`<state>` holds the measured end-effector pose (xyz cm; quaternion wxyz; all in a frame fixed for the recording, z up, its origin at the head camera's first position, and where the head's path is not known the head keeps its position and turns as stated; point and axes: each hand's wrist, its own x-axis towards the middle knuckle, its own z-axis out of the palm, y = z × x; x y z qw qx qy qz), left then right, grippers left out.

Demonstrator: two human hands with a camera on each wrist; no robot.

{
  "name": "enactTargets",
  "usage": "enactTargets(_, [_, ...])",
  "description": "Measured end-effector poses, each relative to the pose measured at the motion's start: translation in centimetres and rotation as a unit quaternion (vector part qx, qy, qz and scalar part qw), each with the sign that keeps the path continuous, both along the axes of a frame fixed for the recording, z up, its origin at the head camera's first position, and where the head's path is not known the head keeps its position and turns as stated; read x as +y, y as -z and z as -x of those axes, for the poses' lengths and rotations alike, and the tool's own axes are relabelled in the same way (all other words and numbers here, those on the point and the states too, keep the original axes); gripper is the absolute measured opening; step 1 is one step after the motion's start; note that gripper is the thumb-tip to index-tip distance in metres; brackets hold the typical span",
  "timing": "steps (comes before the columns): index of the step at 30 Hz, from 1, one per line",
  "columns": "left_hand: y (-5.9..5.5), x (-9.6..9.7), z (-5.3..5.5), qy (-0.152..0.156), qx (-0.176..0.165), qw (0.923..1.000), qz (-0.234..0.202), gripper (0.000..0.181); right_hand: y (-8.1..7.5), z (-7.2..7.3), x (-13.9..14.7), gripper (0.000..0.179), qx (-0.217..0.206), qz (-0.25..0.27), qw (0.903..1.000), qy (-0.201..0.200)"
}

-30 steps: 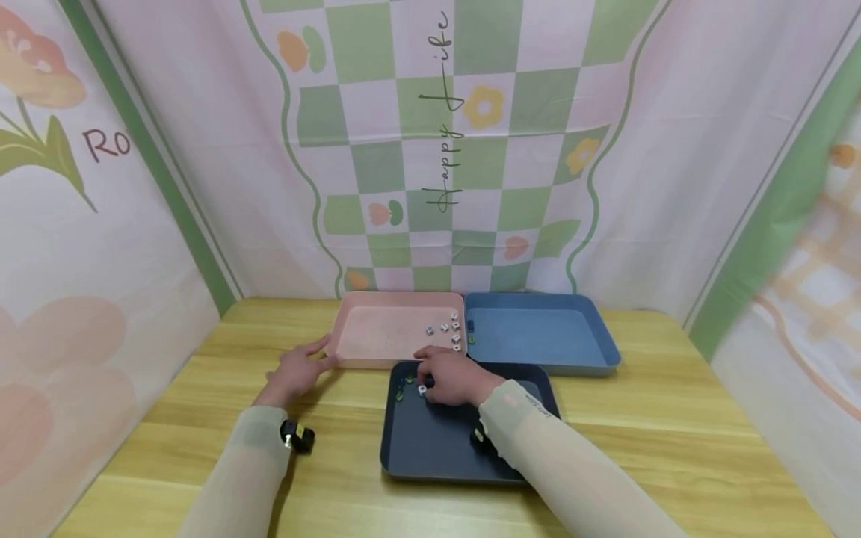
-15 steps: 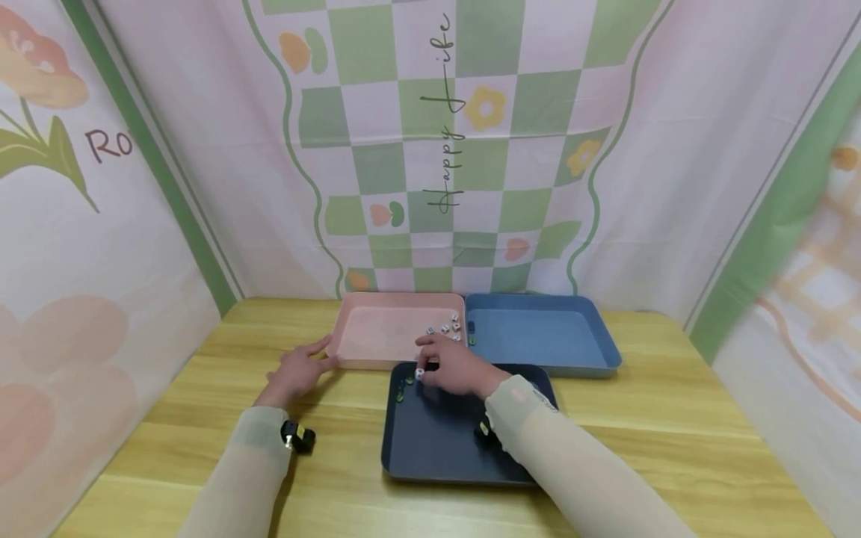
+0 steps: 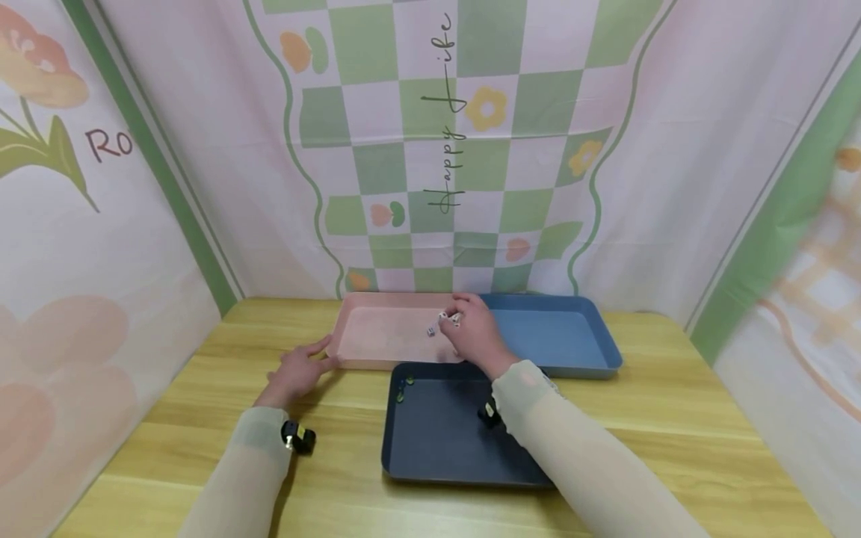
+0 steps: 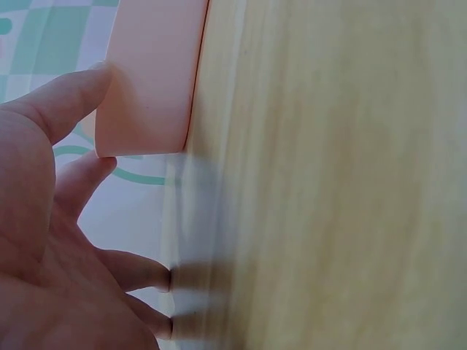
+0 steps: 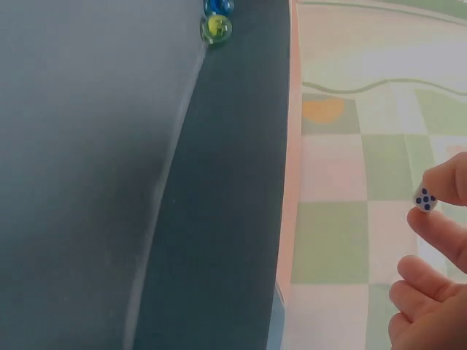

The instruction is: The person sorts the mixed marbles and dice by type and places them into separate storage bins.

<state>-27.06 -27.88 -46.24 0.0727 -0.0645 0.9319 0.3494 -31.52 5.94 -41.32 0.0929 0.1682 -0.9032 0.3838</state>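
The right hand (image 3: 476, 332) was extended over the right end of the pink tray (image 3: 373, 336), close to the seam with the blue tray (image 3: 551, 329). Its grip was nearly closed: thumb and one finger pinched a white die (image 5: 425, 197) with blue pips, five of them facing the right wrist camera. The held die was above the pink tray. At least one loose die (image 3: 431, 331) lay in that tray, just beside the hand; the fingers partly hid the rest of that end.

The left hand (image 3: 299, 371) was at the near left corner of the pink tray. Its grip was spread wide and carried nothing; thumb and forefinger touched the tray's end.

The pink and blue trays stood side by side on a wooden surface (image 3: 336, 478). A dark tray (image 3: 444, 444) stood in front of them, with small marbles (image 3: 400, 397) at its far left corner, among them a green one and a blue one. Black devices (image 3: 298, 437) were worn at both wrists. A printed cloth (image 3: 377, 161) hung behind the surface.
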Motion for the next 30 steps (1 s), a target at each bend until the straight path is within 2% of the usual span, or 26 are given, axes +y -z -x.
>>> enactTargets(11, [0.16,-0.13,0.05,0.002,0.003,1.0000,0.005,0.068,-0.08,0.69,0.23,0.028,-0.027,-0.045,0.9984,0.021])
enactTargets(16, [0.17,-0.10,0.04,-0.001,0.001,1.0000,0.006,0.068,0.18,0.88,0.15,0.029,-0.032,-0.042,0.9982,0.028])
enactTargets(23, [0.17,-0.08,0.04,-0.001,0.002,1.0000,0.001,0.067,0.39,0.84,0.20,0.028,-0.015,-0.051,0.9978,0.040])
enactTargets(30, [0.28,-0.12,0.10,0.002,0.004,1.0000,0.002,0.068,0.43,0.59,0.32,0.026,-0.020,-0.032,0.9983,0.045])
